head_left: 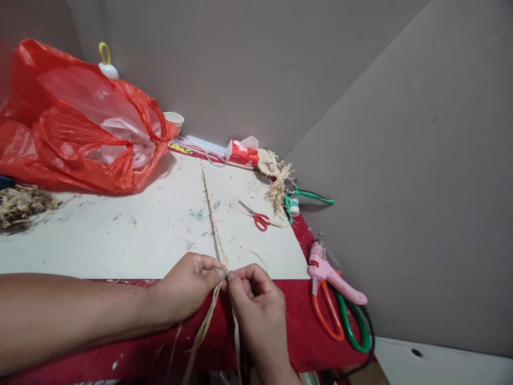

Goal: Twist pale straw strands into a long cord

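Observation:
A thin braid [213, 216] of pale straw-like strands runs away from me across the white board [160, 235]. At its near end my left hand [188, 286] pinches it between thumb and forefinger. Close beside it, my right hand [258, 299] pinches the strands too, thumb against bent forefinger. Loose flat strands [200, 331] hang below both hands over the red cloth [298, 321]. The exact crossing of the strands is hidden behind the fingertips.
Red-handled scissors [258, 218] lie right of the braid. A pink glue gun [334, 278] and large scissor handles [355, 326] sit at the right edge. A red plastic bag [80, 128], tissue pack [242, 154], fibre bundle [278, 184] and green pliers [315, 196] line the back.

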`<action>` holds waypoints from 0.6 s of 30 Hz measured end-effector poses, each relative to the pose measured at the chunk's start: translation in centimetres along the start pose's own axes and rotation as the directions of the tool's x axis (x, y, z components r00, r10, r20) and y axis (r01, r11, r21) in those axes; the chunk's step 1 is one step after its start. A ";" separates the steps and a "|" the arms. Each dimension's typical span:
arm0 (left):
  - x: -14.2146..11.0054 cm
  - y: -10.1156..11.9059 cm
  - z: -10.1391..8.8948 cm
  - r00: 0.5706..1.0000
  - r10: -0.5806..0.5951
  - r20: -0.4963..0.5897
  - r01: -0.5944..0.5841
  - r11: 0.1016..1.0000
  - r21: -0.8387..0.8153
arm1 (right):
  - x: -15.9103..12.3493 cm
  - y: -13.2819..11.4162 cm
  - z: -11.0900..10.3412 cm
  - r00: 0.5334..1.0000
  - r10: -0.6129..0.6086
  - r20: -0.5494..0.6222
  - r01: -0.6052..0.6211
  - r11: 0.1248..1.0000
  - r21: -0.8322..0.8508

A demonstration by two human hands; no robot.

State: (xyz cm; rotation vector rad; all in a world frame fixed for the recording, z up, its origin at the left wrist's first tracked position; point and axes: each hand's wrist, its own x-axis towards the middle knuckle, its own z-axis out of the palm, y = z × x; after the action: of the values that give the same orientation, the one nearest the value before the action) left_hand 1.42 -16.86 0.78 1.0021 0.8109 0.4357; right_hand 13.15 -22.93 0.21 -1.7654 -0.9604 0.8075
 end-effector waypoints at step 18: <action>0.0 0.1 0.0 0.999 0.039 -0.022 -0.039 0.999 -0.011 | 0.3 -0.9 -0.5 0.981 0.165 0.103 -0.183 0.962 0.205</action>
State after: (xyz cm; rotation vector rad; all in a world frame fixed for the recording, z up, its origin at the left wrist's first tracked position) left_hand 1.41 -16.82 0.82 1.0058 0.8091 0.4853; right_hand 13.51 -22.68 1.19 -1.6541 -0.7485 1.0650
